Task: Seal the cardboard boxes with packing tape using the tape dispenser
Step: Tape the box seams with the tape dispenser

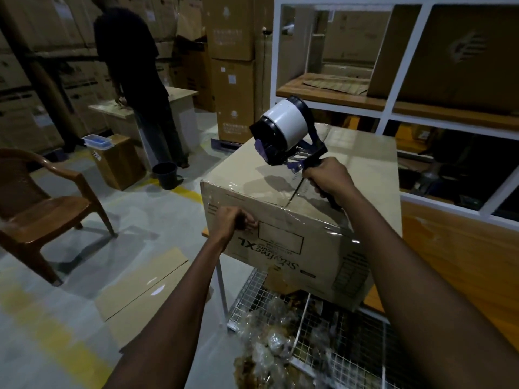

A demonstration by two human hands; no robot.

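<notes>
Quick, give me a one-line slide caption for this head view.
Right hand holds the tape dispenser over the taped cardboard box; left hand, fingers curled, rests against its near face.

The right grip (pixel 327 178) is fisted, held out high; the left grip (pixel 233 220), lower and outstretched, has curled fingers.

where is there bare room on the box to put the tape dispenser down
The far right half of the box top, between the right hand and the white shelf frame, is bare. So is the near left strip, below the tape dispenser. The wire basket under the box is crammed with crumpled plastic.
</notes>
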